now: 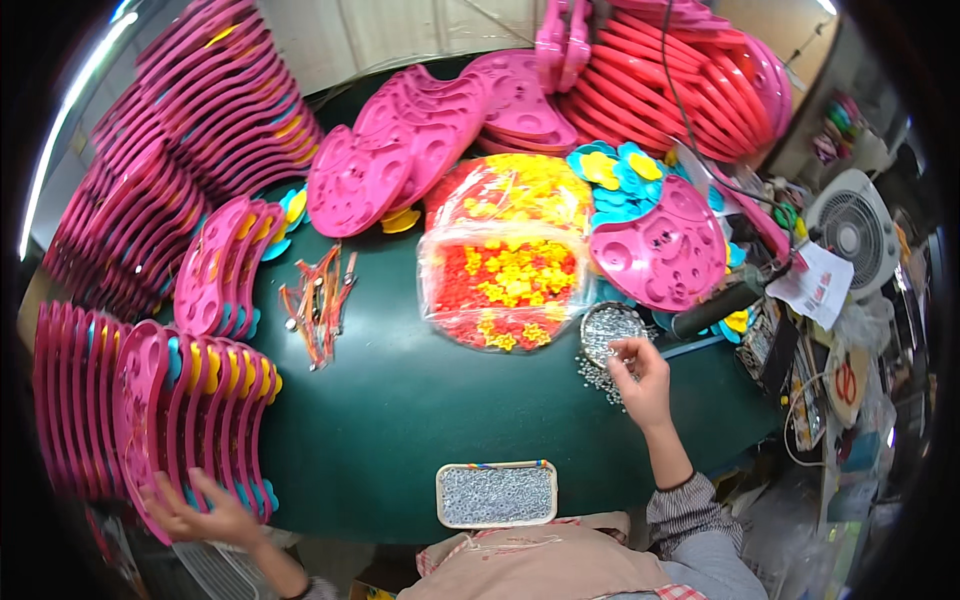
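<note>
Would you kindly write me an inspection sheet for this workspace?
Surface: dark green table, crowded along its far side and left edge.
Job's things: stacked pink panels; round dish and rectangular tray, both holding small silvery pieces.
Clutter: orange-red strips in a loose heap; some silvery pieces loose beside the round dish.
Hands: left hand open at the nearest pink panels, contact unclear; right hand at the round dish, grip unclear.
Cables: black cable hanging over the far right; white cable at right.
Surroundings: white fan at far right.
</note>
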`<state>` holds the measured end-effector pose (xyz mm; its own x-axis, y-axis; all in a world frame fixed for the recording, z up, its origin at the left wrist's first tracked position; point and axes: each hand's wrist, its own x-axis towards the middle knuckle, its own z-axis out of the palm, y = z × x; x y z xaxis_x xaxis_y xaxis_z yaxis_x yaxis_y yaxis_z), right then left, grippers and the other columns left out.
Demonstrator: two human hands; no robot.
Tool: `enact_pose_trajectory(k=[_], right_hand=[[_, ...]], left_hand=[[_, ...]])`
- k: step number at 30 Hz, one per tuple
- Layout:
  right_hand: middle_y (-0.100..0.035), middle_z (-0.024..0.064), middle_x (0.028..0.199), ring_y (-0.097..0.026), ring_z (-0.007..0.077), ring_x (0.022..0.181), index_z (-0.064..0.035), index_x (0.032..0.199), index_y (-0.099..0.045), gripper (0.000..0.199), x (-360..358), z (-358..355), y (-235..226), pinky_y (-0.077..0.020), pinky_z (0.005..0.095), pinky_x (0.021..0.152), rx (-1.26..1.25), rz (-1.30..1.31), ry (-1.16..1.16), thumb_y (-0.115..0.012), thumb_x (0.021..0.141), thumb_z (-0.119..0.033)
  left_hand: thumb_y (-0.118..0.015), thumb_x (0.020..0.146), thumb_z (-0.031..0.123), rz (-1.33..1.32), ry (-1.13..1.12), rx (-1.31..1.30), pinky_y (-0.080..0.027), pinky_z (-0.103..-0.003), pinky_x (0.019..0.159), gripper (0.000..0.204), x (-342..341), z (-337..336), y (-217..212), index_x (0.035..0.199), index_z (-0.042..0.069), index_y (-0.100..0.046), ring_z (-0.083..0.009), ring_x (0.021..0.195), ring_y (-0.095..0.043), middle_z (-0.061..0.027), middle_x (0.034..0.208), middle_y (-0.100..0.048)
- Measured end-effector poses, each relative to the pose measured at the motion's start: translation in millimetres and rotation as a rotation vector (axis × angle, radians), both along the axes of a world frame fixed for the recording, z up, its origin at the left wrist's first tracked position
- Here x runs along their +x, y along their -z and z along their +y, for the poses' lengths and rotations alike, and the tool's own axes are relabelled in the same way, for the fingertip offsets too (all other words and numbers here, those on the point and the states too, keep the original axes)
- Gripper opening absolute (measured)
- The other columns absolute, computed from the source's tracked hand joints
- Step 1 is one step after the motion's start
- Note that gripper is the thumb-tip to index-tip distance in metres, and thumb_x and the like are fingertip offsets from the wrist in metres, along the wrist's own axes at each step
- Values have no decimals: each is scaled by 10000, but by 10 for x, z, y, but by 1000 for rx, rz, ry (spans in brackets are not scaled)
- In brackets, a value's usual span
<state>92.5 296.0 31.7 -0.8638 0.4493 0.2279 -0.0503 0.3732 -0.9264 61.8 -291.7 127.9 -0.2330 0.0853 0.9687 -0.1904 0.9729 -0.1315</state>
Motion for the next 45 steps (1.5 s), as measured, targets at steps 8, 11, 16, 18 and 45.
enact_pose_trajectory(k=[8,11,16,18,45], right_hand=[[-670,48,1108,-616,261,1145,-103,1022,-696,290,-750,600,74,-285,576,1210,1014,37,342,-749,757,1],[-678,28,993,-644,249,1051,-102,907,-662,209,-778,467,-222,-293,537,1212,795,230,415,-731,752,21],[-701,19,999,-683,250,1067,-131,886,-709,269,-479,-133,-711,-350,511,1194,681,509,-161,-785,683,28],[-650,95,1238,-619,305,1220,-98,1098,-719,390,-559,-189,-543,-428,472,1138,645,420,-160,-783,729,12],[-710,10,1022,-701,120,821,-72,1274,-609,325,-940,-74,-189,-570,281,545,-909,-54,-183,-751,998,-167]], left_hand=[[-803,883,76,-995,1518,681,-493,-420,1070,485,-868,3211,573,1340,14,-654,-355,1275,-615,-198,1344,-639],[-687,1014,196,-1235,1644,962,-456,-438,1134,548,-1149,3485,737,1503,17,-519,-325,1365,-564,-182,1496,-542],[-549,928,818,-1612,1977,2123,-432,-592,1149,1072,-1738,3059,724,1696,162,-190,-415,1401,-509,-251,1672,-325],[-625,862,838,-1517,2235,2315,-458,-635,1113,1113,-1919,2728,793,1668,166,-255,-474,1357,-532,-263,1642,-363],[-621,1074,162,-1755,1722,1757,-606,-406,995,648,-1226,3630,764,1629,46,-308,-320,1363,-591,-207,1556,-482]])
